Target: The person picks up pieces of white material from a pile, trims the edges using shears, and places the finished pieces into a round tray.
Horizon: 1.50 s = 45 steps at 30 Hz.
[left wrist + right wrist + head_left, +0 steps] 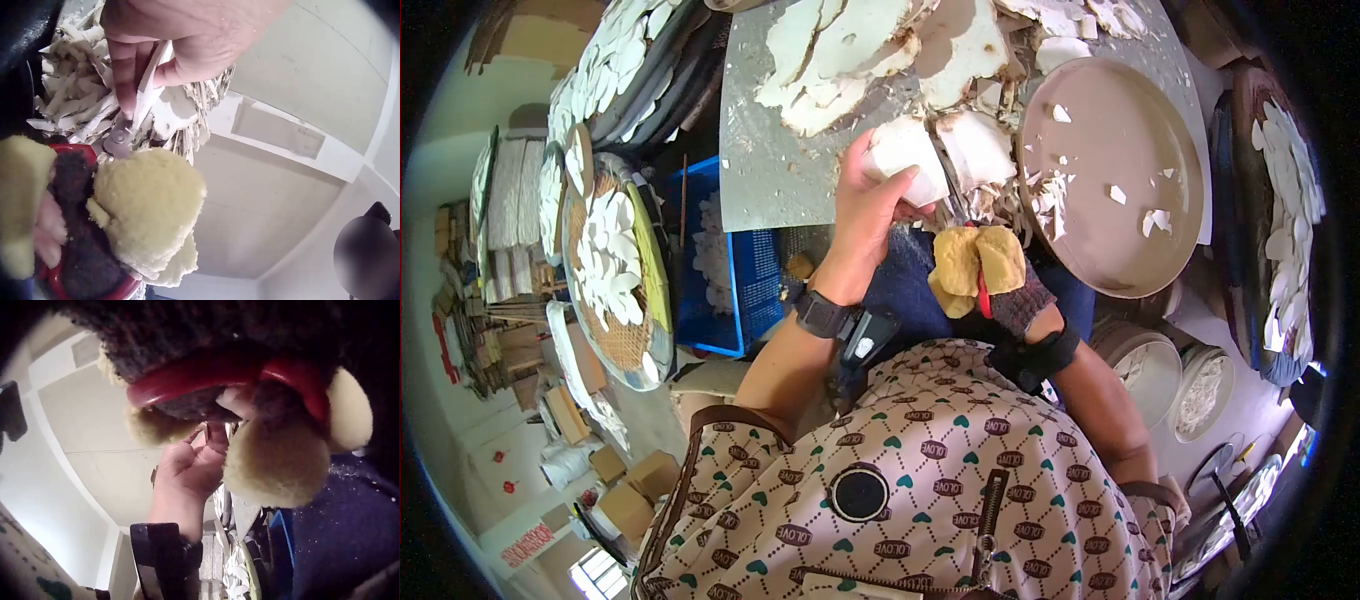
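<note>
White, thin-edged sheet [908, 165] sits in the left hand [872, 210], its thumb on the upper face and fingers beneath, at the near edge of the grey table [750, 190]; whether it touches the tabletop I cannot tell. It looks light and stiff but brittle, judging by the ragged chips around it, so a flat pinch well in from the rim should suit it better than a squeeze at a corner. Its surface seems dry, perhaps a little powdery, and unlikely to slip much. Roughly squarish as far as it shows, it has no clear long axis.

Red handles and a metal pivot mark the scissors [117, 144], which the right hand [1025, 300], in a dark knitted glove, grips by the loops. Yellow foam [1003, 258] bulks out those handles; it looks soft and gives the best place to hold, while the metal is probably rigid and the heavier part. Their long axis runs from the person toward the table's far edge, tips leaning slightly left, with the blades between the sheet and another white piece [978, 150]. Whether these two are joined is unclear. Beside them, a round tray [1135, 105] overhangs the table's near edge.
</note>
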Motion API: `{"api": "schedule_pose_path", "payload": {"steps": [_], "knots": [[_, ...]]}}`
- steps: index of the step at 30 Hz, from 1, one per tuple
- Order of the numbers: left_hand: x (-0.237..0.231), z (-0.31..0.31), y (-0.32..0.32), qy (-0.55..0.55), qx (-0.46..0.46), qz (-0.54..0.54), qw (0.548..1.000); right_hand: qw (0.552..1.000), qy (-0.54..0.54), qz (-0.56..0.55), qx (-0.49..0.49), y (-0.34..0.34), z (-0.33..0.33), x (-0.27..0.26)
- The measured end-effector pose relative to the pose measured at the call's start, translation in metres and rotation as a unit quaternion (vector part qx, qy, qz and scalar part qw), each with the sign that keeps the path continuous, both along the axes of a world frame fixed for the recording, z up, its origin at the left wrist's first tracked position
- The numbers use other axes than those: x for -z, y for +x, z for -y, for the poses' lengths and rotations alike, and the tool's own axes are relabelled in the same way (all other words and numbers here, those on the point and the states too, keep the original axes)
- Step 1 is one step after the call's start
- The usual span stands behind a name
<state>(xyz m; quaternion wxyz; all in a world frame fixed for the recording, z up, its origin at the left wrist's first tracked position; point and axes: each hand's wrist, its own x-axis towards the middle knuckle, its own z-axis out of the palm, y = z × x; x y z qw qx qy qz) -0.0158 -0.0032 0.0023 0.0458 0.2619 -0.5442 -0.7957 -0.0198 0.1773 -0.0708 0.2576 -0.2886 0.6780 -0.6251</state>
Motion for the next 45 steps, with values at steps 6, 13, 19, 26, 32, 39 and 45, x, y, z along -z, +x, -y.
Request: {"api": "schedule_pose_path", "payload": {"steps": [6,13,19,26,32,39,45], "knots": [[0.000,-0.001,0.003,-0.024,0.013,-0.039,0.999,0.907,-0.214,0.361,-0.038,0.001,-0.001,-0.019],[0.000,0.005,0.012,-0.035,0.081,0.001,0.996,0.956,-0.125,0.264,-0.042,0.003,-0.008,-0.011],[0.001,0.006,0.014,-0.049,0.093,0.009,0.994,0.996,0.081,0.017,-0.021,0.008,-0.010,0.008],[-0.012,0.016,0.011,-0.079,0.197,0.022,0.977,0.998,-0.019,0.025,0.057,0.012,-0.004,0.018],[0.004,0.012,0.016,-0.120,0.043,-0.051,0.991,0.863,-0.271,0.422,-0.061,0.008,-0.008,0.001],[0.008,0.009,0.013,-0.042,-0.007,-0.065,0.997,0.759,-0.347,0.546,-0.070,0.011,-0.003,-0.001],[0.002,0.017,0.008,-0.074,0.057,-0.053,0.994,0.669,-0.414,0.613,-0.081,0.013,-0.007,0.006]]}}
